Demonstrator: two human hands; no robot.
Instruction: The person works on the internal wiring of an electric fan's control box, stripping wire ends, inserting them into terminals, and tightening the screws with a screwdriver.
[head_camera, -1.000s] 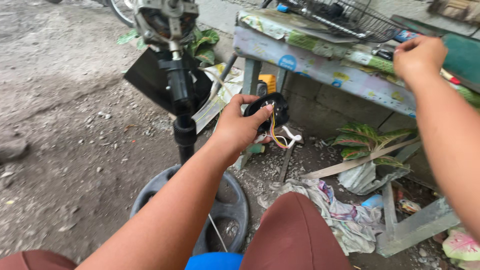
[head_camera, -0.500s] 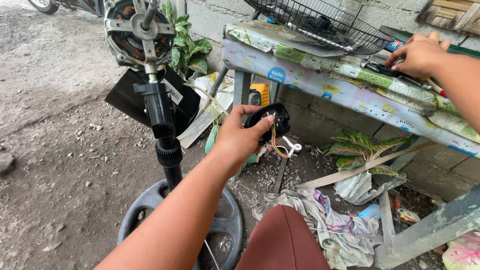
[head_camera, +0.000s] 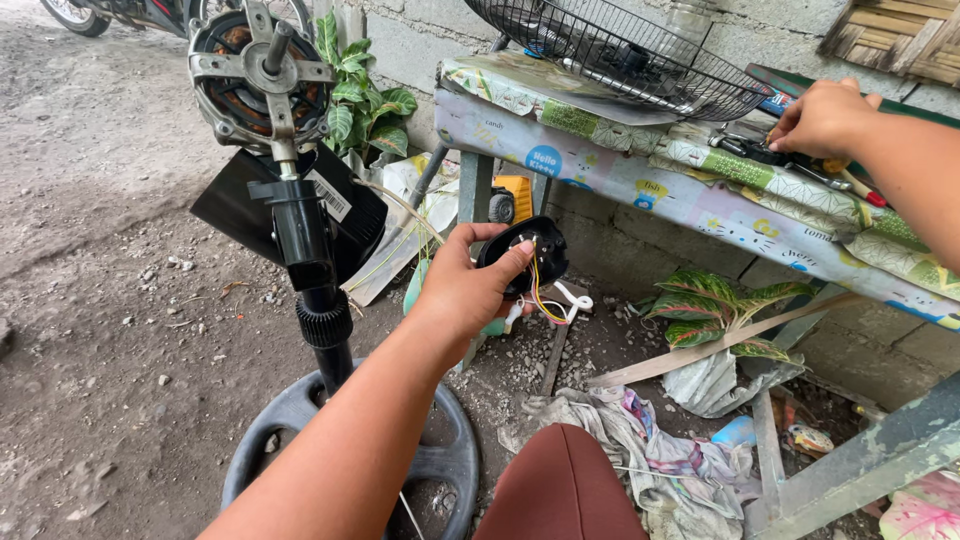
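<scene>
left hand (head_camera: 470, 290) gripped a black switch housing (head_camera: 525, 255) with loose wires; right hand (head_camera: 825, 118) curled over tools (head_camera: 770, 155) on the surface (head_camera: 640, 190)

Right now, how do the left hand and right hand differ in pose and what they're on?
The left hand is held out low in front of the table, gripping a small black part with loose wires; the right hand is up on the table top, knuckles up over the tools, and whether it grips one cannot be told. Both arms are stretched out.
</scene>
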